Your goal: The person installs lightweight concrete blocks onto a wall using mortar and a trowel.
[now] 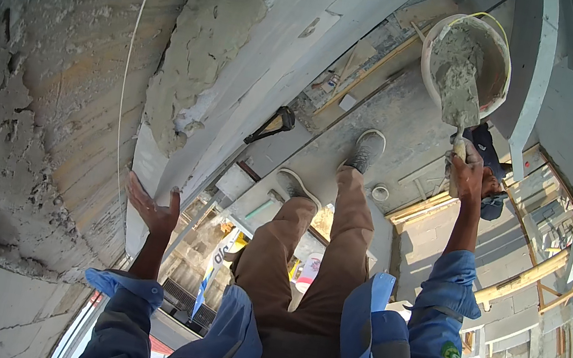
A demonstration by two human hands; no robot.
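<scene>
My right hand (469, 171) is wrapped round the handle of a trowel (459, 106), whose blade carries wet grey mortar. The blade reaches over a pale bucket (504, 79) with a yellow handle, and more mortar (456, 44) lies inside. On the left, my left hand (152, 209) has its fingers stretched and thumb apart, lying against the pale edge of the wall. Beside it, a patch of fresh mortar (209, 50) covers part of the wall face (100, 62). A thin white line (131, 52) runs down in front of that face, close to my left fingertips.
My shoes stand on a grey platform (402, 134) high above the ground. A black-handled tool (271, 126) lies by the wall's foot. A person in a dark cap (492, 208) is below, past my right hand. Wooden poles (522, 278) and blockwork stand at right.
</scene>
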